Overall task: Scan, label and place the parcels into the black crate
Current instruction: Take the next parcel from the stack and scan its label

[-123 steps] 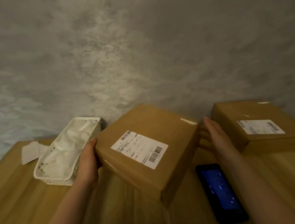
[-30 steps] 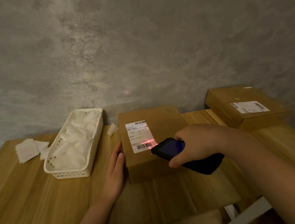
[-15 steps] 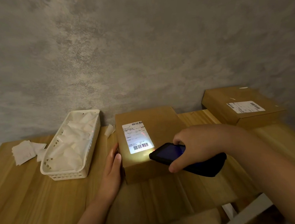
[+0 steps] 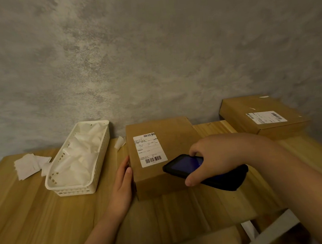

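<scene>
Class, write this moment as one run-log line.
stage: scanning | right hand: holds black handheld scanner over brown cardboard parcel | left hand: steadies parcel

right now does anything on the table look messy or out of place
Mostly tidy. Loose white paper slips lie scattered on the wooden table left of the white plastic basket, and one curled slip sits between it and the nearer brown cardboard parcel.
</scene>
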`<state>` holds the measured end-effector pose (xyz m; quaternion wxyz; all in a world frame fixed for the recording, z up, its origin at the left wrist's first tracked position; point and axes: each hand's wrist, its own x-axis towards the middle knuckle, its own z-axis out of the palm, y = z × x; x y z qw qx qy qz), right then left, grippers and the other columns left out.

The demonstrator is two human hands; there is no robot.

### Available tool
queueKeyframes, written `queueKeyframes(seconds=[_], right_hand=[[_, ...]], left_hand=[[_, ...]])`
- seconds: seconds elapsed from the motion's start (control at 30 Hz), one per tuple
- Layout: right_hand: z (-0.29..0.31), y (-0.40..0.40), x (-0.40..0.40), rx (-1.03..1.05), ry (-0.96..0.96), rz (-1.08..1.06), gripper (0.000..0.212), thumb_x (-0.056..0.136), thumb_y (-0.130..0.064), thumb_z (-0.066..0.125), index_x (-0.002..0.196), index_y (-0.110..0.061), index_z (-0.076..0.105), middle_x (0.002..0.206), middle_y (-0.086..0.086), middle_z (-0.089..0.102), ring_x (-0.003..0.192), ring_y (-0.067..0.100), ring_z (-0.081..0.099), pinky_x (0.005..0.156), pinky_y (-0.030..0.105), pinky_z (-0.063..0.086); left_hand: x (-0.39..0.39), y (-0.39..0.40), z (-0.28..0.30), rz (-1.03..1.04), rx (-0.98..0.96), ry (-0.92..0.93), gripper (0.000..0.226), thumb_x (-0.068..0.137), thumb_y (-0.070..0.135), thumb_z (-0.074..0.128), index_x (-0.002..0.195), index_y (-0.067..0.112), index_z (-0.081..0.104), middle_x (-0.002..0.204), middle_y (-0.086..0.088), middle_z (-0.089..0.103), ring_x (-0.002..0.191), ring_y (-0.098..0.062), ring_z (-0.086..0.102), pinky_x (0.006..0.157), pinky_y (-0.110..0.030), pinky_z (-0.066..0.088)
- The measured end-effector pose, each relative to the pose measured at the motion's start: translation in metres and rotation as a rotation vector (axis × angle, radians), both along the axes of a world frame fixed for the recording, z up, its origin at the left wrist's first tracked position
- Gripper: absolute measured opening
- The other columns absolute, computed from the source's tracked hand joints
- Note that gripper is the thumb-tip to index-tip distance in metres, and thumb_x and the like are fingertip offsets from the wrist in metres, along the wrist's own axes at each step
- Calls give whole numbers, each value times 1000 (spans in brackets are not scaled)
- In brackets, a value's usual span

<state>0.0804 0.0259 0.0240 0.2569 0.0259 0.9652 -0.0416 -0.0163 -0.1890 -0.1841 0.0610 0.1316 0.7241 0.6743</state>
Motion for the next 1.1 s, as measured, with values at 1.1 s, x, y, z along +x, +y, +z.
queueKeyframes(seconds=[1.1], right_hand=[[-96, 99, 14, -31, 502, -453, 71, 71, -73, 64, 120, -24, 51, 92, -7, 43, 79, 11, 49, 54, 21, 37]], left_hand=[[6, 1, 4, 46, -80, -7, 43, 105, 38, 33, 148, 40, 38, 142, 28, 43, 122, 23, 36, 98, -9, 29]])
